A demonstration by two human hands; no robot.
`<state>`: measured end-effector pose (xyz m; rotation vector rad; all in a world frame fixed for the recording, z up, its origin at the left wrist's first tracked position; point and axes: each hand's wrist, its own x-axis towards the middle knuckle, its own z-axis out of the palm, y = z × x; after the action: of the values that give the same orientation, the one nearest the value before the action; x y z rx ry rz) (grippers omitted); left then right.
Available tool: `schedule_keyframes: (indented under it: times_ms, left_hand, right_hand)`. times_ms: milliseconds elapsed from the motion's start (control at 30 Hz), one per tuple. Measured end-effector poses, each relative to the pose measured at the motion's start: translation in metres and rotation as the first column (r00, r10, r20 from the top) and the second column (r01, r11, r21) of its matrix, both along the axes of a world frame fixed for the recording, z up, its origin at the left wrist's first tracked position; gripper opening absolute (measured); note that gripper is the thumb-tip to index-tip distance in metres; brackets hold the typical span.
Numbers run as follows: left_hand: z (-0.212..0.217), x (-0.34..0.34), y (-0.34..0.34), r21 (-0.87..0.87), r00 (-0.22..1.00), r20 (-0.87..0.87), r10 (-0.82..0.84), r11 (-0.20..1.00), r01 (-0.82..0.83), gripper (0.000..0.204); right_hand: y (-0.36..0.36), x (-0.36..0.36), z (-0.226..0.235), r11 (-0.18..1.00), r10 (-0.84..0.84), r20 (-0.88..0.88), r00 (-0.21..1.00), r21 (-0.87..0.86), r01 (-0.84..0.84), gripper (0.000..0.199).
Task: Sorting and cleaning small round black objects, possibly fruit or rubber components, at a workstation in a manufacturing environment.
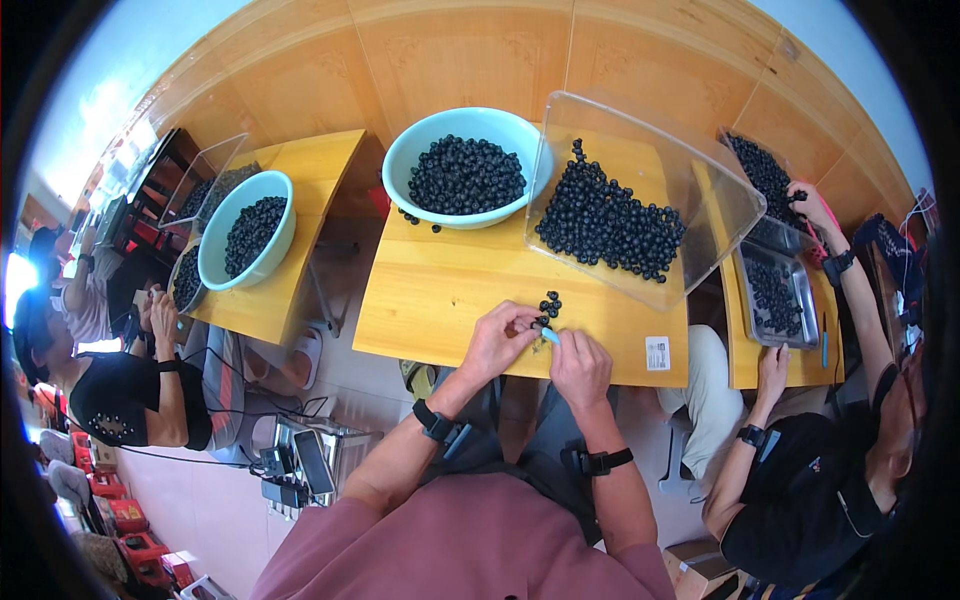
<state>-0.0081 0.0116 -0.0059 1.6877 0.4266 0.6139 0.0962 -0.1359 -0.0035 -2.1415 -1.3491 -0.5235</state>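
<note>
Centrally, left hand (497,340) fingers pinching dark bead (541,321), right hand (578,365) fingers gripping pale blue tool (550,336)

Small white rectangular label (657,353) with dark print stuck on yellow tabletop, right of centre. Dark phone screen (314,462) in stand, lower left, tilted. Red boxes (128,520) stacked at lower-left edge. Brown cardboard box (697,566) at bottom right.

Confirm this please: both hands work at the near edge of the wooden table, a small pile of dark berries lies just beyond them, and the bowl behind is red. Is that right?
Not quite: the bowl is light teal, not red, as the head view shows. The rest holds: the left hand and right hand work at the near edge of the table, with the small pile of dark berries just beyond them.
</note>
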Motion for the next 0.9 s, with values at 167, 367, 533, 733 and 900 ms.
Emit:
schedule_keyframes:
  times_ms: [167,367,533,733,900]
  left_hand:
    - [-0.001,0.000,0.002,-0.104,1.000,0.014,-0.022,0.994,0.024,0.027]
    - [-0.008,-0.003,0.012,-0.336,0.992,0.111,-0.063,0.937,0.097,0.030]
    - [-0.006,-0.004,0.012,-0.347,0.994,0.104,-0.031,0.936,0.065,0.030]
    - [0.005,-0.003,0.011,-0.171,0.997,0.069,-0.019,0.985,0.030,0.018]
    - [-0.005,-0.002,0.013,-0.079,0.992,0.119,0.037,0.996,-0.027,0.017]
  right_hand:
    - [-0.001,0.000,0.008,1.000,0.009,-0.021,1.000,-0.017,-0.010,0.011]
    - [0.002,0.001,0.006,0.996,-0.069,-0.079,0.994,-0.053,0.065,0.011]
    - [0.001,0.001,0.006,0.997,-0.065,-0.074,0.995,-0.057,0.061,0.012]
    - [0.000,0.000,0.005,0.998,-0.056,-0.053,0.997,-0.029,0.055,0.013]
    - [0.001,-0.001,0.003,0.998,-0.056,-0.053,0.997,-0.036,0.054,0.013]
